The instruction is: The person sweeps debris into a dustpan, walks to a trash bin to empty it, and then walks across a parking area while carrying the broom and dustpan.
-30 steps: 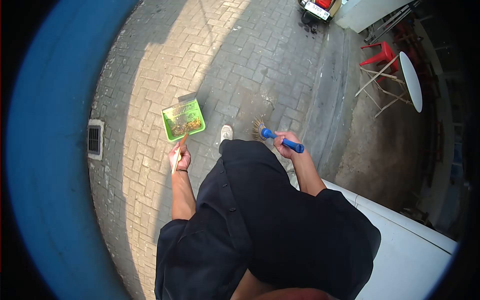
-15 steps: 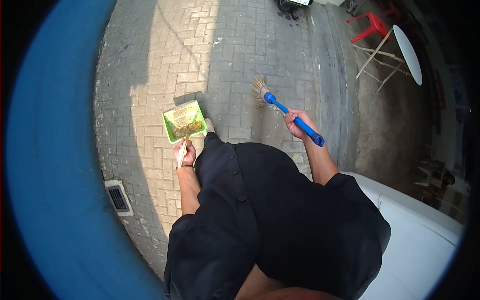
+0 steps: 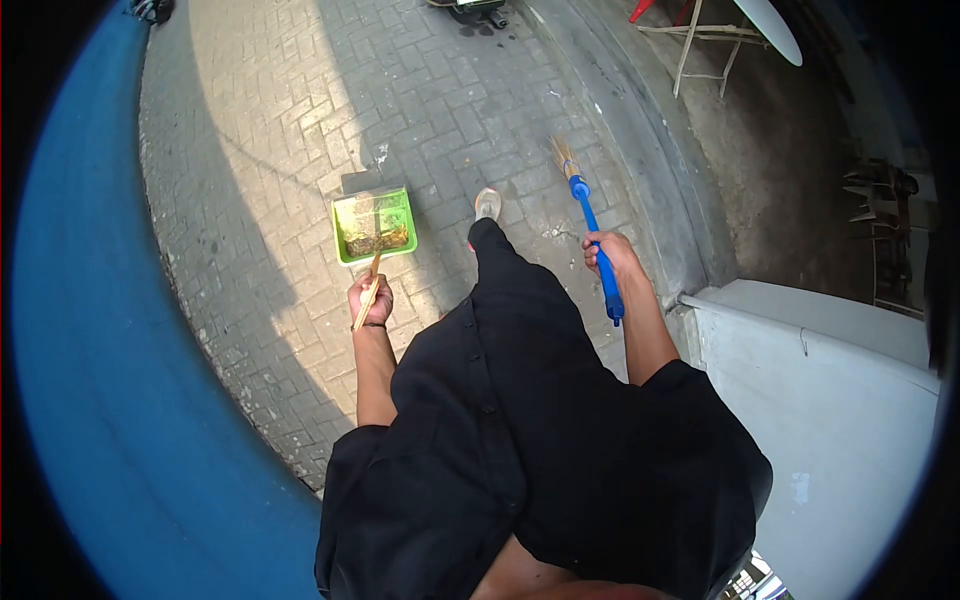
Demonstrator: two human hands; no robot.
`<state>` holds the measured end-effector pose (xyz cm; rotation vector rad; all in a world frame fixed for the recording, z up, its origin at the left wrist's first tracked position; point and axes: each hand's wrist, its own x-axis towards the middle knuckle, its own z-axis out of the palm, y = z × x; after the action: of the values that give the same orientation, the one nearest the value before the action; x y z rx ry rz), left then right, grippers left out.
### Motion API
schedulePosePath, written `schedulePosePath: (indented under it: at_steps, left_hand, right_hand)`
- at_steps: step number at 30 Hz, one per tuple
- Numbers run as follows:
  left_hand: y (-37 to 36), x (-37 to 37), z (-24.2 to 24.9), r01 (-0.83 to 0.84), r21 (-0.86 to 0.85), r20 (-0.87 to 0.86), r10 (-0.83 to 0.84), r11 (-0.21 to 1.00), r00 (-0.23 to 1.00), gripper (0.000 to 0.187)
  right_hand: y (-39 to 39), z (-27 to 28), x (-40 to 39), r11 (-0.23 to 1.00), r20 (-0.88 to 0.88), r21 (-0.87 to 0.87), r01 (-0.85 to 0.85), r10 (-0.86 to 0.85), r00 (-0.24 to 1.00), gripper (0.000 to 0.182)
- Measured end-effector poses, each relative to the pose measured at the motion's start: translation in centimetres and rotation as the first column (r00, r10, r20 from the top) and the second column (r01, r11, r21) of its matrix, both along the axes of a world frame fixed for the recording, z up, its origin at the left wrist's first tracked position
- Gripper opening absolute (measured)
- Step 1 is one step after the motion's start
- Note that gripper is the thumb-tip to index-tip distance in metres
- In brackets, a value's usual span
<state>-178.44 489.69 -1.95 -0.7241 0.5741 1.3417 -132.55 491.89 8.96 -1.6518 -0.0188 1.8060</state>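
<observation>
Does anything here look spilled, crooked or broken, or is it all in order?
Nothing stands out. The green dustpan, held by its stick in the left hand, is level with its litter inside. The right hand grips the blue broom, bristles down near the paving. Only small scraps lie loose.

Green dustpan [image 3: 374, 224] holds debris; blue-handled broom [image 3: 592, 240] points downward.
</observation>
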Motion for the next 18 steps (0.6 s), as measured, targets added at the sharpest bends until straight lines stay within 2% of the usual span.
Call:
schedulePosePath:
  at_steps: [3, 6, 11, 14, 17, 18]
  left_hand:
    - [7.6, -0.5, -1.3, 0.023, -0.023, 0.171, -0.019, 0.999, 0.985, 0.008]
    - [13.4, 0.4, -1.7, 0.031, 0.018, 0.228, -0.034, 0.999, 0.973, 0.012]
    - [22.3, 3.8, 3.6, 0.025, -0.087, 0.27, 0.0, 0.996, 0.963, 0.021]
    - [26.2, 5.4, 4.9, 0.053, -0.122, 0.237, -0.023, 0.991, 0.971, 0.024]
    - [28.3, 6.3, 5.7, 0.068, -0.132, 0.273, -0.029, 0.989, 0.962, 0.025]
    - [28.6, 6.2, 5.7, 0.077, -0.147, 0.25, -0.038, 0.986, 0.967, 0.024]
  right_hand:
    - [8.2, -1.9, 1.2, 0.996, 0.173, 0.017, -0.085, 0.08, 0.982, 0.017]
    - [17.5, -3.7, 3.2, 0.988, 0.323, 0.004, -0.157, 0.148, 0.935, 0.017]
    - [32.3, -7.8, 6.9, 0.962, 0.471, -0.038, -0.271, 0.257, 0.844, 0.016]
    - [39.4, -12.2, 8.0, 0.787, 0.656, -0.29, -0.545, 0.578, 0.486, 0.018]
    - [40.1, -16.5, 6.2, 0.749, 0.66, -0.398, -0.53, 0.635, 0.401, 0.018]
    - [39.1, -17.2, 5.3, 0.773, 0.62, -0.373, -0.513, 0.619, 0.482, 0.018]
